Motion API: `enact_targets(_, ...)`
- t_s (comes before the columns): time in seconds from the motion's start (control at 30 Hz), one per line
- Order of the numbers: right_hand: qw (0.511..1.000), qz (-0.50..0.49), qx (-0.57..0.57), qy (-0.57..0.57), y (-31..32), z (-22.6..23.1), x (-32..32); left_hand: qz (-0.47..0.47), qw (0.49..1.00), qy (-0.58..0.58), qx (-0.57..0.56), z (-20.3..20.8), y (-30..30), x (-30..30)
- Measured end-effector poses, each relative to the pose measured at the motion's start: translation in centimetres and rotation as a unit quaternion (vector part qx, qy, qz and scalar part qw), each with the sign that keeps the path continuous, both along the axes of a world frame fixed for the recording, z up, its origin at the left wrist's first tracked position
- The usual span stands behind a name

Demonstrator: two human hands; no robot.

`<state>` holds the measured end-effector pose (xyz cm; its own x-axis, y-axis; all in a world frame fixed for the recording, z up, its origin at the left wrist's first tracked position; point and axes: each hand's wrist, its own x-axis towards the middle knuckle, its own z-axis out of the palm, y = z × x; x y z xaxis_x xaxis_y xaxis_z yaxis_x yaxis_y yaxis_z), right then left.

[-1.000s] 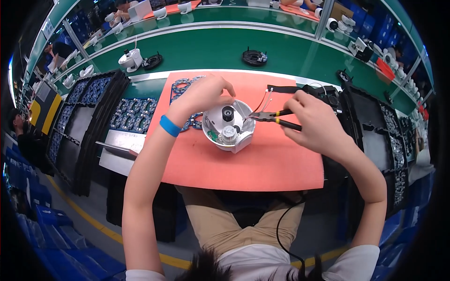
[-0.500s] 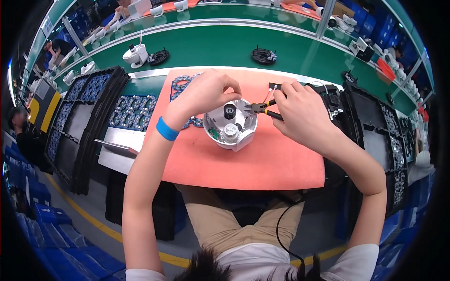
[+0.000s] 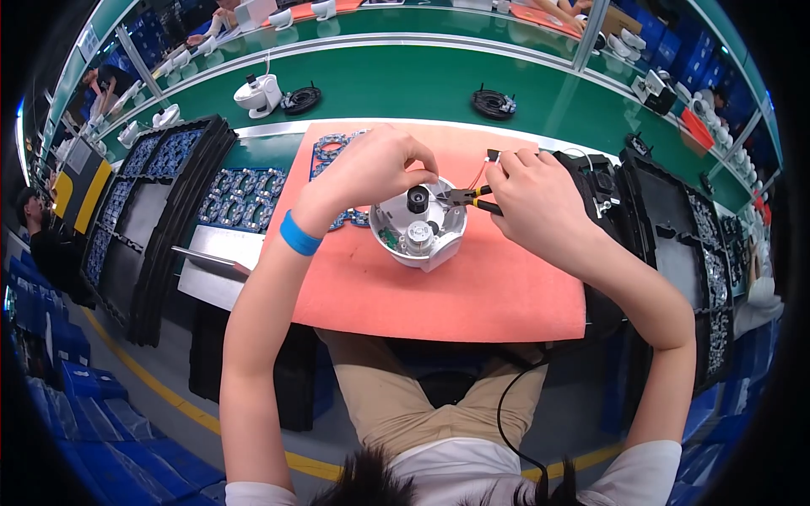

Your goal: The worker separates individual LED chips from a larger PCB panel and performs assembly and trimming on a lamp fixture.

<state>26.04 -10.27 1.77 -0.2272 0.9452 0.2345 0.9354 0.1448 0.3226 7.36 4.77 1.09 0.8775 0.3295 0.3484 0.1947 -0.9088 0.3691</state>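
Note:
A round white camera housing (image 3: 445, 246) sits on an orange mat (image 3: 380, 304), its inside facing up. Within it are a black lens (image 3: 418, 199), a silver motor-like disc and a bit of green circuit board. My left hand (image 3: 380, 169), a blue band on its wrist, pinches at the housing's far rim; what lies between the fingertips is too small to make out. My right hand (image 3: 544, 194) is closed round diagonal cutters (image 3: 462, 196) with black-and-yellow handles. Their jaws reach over the housing's right far side, near my left fingertips. Thin red and white wires run beside my right hand.
Blue ring-shaped circuit boards (image 3: 240, 198) lie left of the mat, some partly behind my left arm. Black trays (image 3: 152, 228) flank both sides. On the green conveyor (image 3: 380, 80) stand a white camera body (image 3: 258, 95) and black round bases (image 3: 494, 103). Other people work beyond.
The camera body and black bases on the conveyor have moved to the right. The housing has shifted very slightly right, and the cutter jaws have changed angle a little. Both hands stay almost in place.

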Motion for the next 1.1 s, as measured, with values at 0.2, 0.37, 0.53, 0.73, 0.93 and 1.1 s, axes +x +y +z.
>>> enact_targets(0.2,0.998,0.042,0.035,-0.022,-0.3,0.3,0.8,0.068,0.996,-0.033,-0.047,0.7,-0.5,-1.0)
enact_targets(0.37,0.980,0.037,-0.122,0.156,-2.6,1.9,4.1,0.205,0.953,-0.177,-0.137,0.5,-2.7,-7.4)
enact_targets(0.53,0.971,0.067,-0.157,0.166,-2.4,-5.0,6.3,-0.041,0.886,-0.081,-0.455,-4.7,-10.4,-13.1)
enact_targets(0.73,0.939,0.230,0.082,0.243,-0.6,-6.5,4.0,0.107,0.831,0.141,-0.527,-17.2,-18.3,-10.4)
enact_targets(0.93,0.924,0.317,0.074,0.202,0.5,-6.7,0.1,0.223,0.962,-0.070,-0.142,-35.1,-18.4,-5.4)
enact_targets(1.1,0.908,0.278,0.061,0.307,2.7,-7.3,1.9,0.187,0.946,0.054,-0.260,-30.9,-18.7,-5.8)
